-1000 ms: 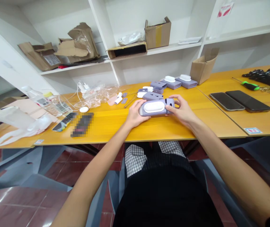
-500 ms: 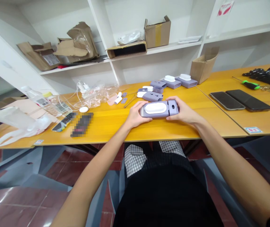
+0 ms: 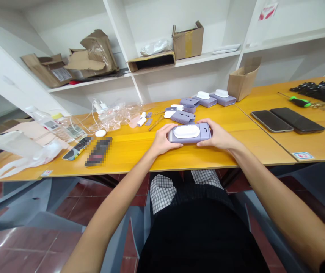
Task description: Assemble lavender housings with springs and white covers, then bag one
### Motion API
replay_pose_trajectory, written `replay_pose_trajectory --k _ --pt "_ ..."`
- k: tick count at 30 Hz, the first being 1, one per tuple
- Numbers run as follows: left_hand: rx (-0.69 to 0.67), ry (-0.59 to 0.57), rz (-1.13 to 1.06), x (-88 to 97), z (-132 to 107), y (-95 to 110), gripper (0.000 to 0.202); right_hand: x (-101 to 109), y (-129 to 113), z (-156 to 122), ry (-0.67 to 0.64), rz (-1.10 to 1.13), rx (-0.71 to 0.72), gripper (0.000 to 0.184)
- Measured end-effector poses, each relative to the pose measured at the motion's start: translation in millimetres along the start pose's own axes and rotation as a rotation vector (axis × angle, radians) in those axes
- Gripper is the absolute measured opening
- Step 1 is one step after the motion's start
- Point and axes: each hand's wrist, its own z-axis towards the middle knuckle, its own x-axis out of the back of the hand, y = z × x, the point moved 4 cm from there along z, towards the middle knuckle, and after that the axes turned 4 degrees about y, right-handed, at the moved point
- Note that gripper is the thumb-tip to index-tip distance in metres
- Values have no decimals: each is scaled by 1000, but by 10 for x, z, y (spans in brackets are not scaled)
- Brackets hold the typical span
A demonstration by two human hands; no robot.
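A purple plastic case (image 3: 190, 134) with a white oval insert lies lengthwise between my two hands, just above the yellow table (image 3: 139, 151). My left hand (image 3: 160, 141) grips its left end with the fingers curled round it. My right hand (image 3: 217, 135) closes on its right end, the thumb on top. Just behind it lie more purple case parts (image 3: 182, 116) and small white pieces (image 3: 169, 113). Two more purple cases with white inserts (image 3: 214, 98) stand further back.
Two dark phones (image 3: 286, 120) lie on the right table, with a green-handled screwdriver (image 3: 299, 101) and black parts (image 3: 324, 91) behind. An open cardboard box (image 3: 243, 80) stands at the back. Plastic bags (image 3: 22, 149), cables and dark flat items (image 3: 98, 151) lie to the left. Shelves hold torn boxes.
The end cap at the case's right has been pushed in flush. My right hand has closed over that end, and the case has dropped slightly toward the table.
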Motion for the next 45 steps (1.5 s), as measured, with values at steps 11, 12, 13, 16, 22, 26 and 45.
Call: replay_pose_trajectory --k 11,12,13,16,22,26,45 --pt "-18 -16 9 -10 -12 -5 85 -38 48 11 -15 7 22 88" --pt "-17 -16 6 -11 -13 -4 85 -42 57 11 -19 4 29 87" --pt "-16 -16 4 -13 -13 -4 85 -44 67 12 -21 -3 33 87" --pt "-8 -38 12 -25 -18 -6 85 -50 97 19 -26 -56 38 88" --pt "36 -173 96 -64 -35 -47 84 -30 172 50 -39 -316 84 86" --pt "83 -235 124 -50 -42 -91 88 23 244 66 -50 -378 91 89" --pt "207 -271 497 234 -578 -178 56 -131 453 -85 -88 -564 48 98"
